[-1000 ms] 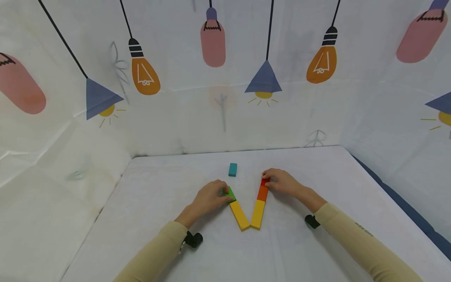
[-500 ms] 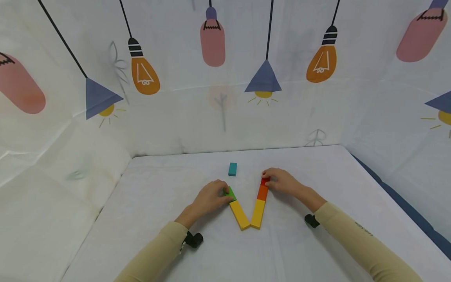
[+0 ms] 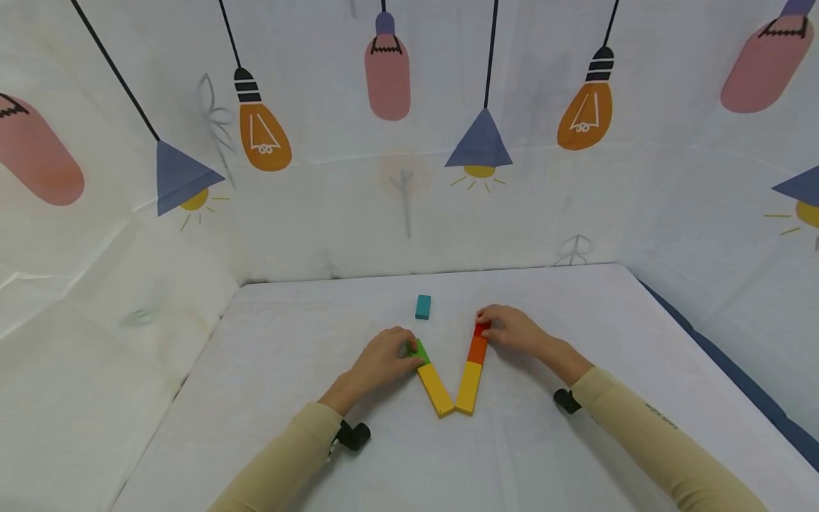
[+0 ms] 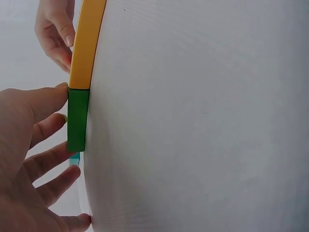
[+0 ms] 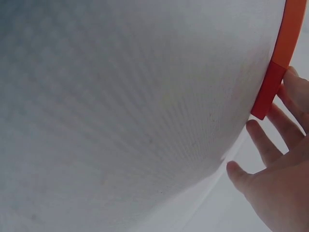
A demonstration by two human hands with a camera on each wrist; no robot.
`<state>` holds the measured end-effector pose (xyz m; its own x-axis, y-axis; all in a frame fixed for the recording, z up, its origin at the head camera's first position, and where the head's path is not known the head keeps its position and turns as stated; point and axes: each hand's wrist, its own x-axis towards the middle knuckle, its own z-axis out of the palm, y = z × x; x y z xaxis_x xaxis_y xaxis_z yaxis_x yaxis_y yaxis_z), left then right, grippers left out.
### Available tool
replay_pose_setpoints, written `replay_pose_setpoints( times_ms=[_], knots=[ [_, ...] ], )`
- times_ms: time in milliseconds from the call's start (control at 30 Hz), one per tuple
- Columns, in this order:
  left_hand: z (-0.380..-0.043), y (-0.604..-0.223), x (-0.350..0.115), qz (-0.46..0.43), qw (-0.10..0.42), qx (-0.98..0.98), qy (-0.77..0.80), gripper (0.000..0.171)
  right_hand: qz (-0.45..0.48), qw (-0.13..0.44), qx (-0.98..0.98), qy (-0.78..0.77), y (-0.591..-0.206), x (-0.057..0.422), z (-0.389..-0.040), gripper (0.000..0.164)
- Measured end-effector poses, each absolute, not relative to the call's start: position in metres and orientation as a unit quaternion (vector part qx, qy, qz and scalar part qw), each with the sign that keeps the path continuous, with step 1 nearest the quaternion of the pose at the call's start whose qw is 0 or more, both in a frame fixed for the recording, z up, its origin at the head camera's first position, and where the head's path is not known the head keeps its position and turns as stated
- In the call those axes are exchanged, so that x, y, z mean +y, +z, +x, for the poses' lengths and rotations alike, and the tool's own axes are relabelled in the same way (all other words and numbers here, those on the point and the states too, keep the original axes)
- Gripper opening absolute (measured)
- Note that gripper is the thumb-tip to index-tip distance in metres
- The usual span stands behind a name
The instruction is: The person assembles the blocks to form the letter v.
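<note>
Two rows of blocks form a V on the white table. The left row has a yellow block [image 3: 436, 390] with a green block [image 3: 419, 353] at its far end. My left hand [image 3: 382, 360] pinches the green block [image 4: 78, 118] between thumb and fingers. In the right row, another yellow block [image 3: 468, 388] meets an orange block [image 3: 476, 350], then a red block [image 3: 481, 329] at the far end. My right hand [image 3: 517, 333] pinches that red block [image 5: 268, 92] by its end. The near ends of the two yellow blocks touch.
A teal block [image 3: 423, 307] lies apart, beyond the V's opening. The white-covered table [image 3: 275, 341] ends at a hanging white sheet [image 3: 320, 213] printed with lamps and bulbs. A small black device [image 3: 353, 435] is worn at each wrist.
</note>
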<state>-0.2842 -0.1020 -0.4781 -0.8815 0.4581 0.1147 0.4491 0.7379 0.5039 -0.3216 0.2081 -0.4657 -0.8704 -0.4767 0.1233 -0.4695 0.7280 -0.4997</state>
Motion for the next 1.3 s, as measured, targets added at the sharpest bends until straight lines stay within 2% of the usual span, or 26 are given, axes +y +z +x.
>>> replay_pose_setpoints(
  times_ms=[267, 1300],
  knots=[
    [-0.2835, -0.4801, -0.1025, 0.249, -0.002, 0.93, 0.27, 0.019, -0.259, 0.0, 0.929, -0.266, -0.4668, 0.2089, -0.322, 0.024],
    [-0.2816, -0.4792, -0.1027, 0.238, 0.01, 0.93, 0.281, 0.023, -0.259, 0.005, 0.925, -0.278, -0.4704, 0.211, -0.3235, 0.026]
  ],
)
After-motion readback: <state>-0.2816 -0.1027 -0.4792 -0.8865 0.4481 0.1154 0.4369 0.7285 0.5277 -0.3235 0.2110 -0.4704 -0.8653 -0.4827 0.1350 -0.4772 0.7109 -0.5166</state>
